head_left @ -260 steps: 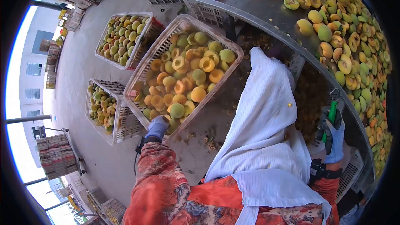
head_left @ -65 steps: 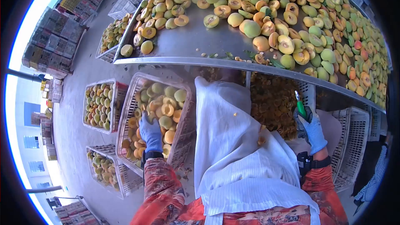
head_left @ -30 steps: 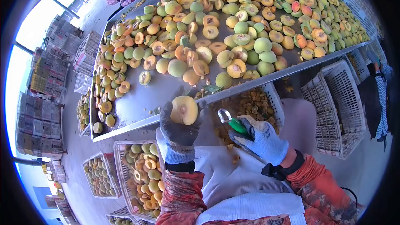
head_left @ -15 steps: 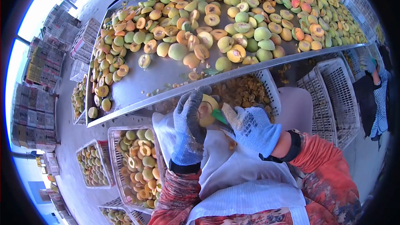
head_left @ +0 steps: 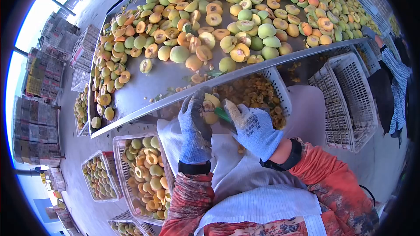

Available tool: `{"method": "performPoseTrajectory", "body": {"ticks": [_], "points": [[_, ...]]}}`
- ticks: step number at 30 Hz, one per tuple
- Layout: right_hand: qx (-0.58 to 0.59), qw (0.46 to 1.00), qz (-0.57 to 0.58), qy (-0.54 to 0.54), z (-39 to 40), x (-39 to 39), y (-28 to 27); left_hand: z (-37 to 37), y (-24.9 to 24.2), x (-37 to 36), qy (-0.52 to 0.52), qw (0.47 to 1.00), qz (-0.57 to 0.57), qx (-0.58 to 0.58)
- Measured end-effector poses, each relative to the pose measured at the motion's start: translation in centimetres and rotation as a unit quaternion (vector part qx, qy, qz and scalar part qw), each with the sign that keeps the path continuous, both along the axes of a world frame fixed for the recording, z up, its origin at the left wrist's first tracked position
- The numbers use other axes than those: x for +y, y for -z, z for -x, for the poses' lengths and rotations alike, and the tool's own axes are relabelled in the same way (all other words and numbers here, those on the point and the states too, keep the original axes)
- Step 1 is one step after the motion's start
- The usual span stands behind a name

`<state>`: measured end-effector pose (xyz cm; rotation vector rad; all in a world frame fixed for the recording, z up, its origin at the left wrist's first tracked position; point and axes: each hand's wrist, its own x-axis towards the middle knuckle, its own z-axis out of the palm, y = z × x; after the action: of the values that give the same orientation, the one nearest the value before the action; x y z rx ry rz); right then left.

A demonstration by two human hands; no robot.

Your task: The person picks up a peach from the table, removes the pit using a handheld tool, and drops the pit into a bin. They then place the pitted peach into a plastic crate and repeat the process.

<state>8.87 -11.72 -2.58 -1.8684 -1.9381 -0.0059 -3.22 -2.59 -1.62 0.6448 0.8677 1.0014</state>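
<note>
My left hand [head_left: 196, 124], in a blue knit glove with a grey palm coating, is closed around a cut apricot [head_left: 211, 102] just below the table's front rim. The apricot's yellow flesh faces my right hand [head_left: 256, 129], which wears a similar glove, dirty at the fingertips. Between those right fingers is a small green tool [head_left: 222, 113], its tip against or very near the fruit. Where the tool meets the flesh, I cannot make out its working end. Beneath both hands, a white apron [head_left: 227, 161] covers my lap.
A metal table [head_left: 144, 87] with a raised rim bears many halved apricots. Below it, a crate [head_left: 280, 88] holds brown-yellow scraps. Filled crates [head_left: 116, 166] stand at left, stacked crates [head_left: 339, 105] at right. A co-worker's gloved hand [head_left: 371, 32] is at the table's right end.
The whole view has shifted slightly. My hands stay together at the apricot, with the green tool still against or near it. The co-worker's hand at right has moved up to the table edge.
</note>
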Motion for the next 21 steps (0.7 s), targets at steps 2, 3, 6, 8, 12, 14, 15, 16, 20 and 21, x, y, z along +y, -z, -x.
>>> {"method": "performPoseTrajectory", "body": {"ticks": [2,3,6,8,12,14,15,16,20,21], "points": [[-0.012,0.998,0.066,-0.007,0.2,-0.5,0.0,-0.5,-0.5,-0.6,-0.005,0.993,-0.096,0.069],[-0.025,0.991,0.13,-0.018,0.4,-0.6,-0.5,-0.7,-0.6,-0.9,-0.015,0.972,-0.192,0.135],[0.133,0.958,0.25,-0.035,0.2,-0.9,-3.3,-0.6,0.4,-0.5,-0.044,0.977,-0.169,0.123],[0.201,0.954,0.216,-0.048,0.1,-1.1,-2.2,-0.5,-0.9,-0.6,-0.005,0.978,-0.163,0.133],[0.409,0.88,0.207,-0.124,-0.1,-0.4,-1.9,1.0,-1.8,0.5,0.108,0.976,-0.139,0.126],[0.479,0.817,0.305,-0.098,-0.8,0.0,-4.2,0.9,-2.1,0.5,0.138,0.977,-0.101,0.127],[0.537,0.739,0.401,-0.071,-0.9,0.1,-5.0,0.9,-1.9,0.7,0.14,0.977,-0.101,0.128],[0.538,0.738,0.401,-0.072,-0.9,0.1,-4.8,1.0,-1.7,0.9,0.145,0.971,-0.116,0.147],[0.588,0.698,0.401,-0.086,-0.8,0.2,-4.1,0.4,-1.6,1.4,0.151,0.949,-0.153,0.23],[0.597,0.686,0.408,-0.078,-0.8,0.2,-4.0,0.3,-1.6,1.5,0.152,0.949,-0.152,0.231]]}}
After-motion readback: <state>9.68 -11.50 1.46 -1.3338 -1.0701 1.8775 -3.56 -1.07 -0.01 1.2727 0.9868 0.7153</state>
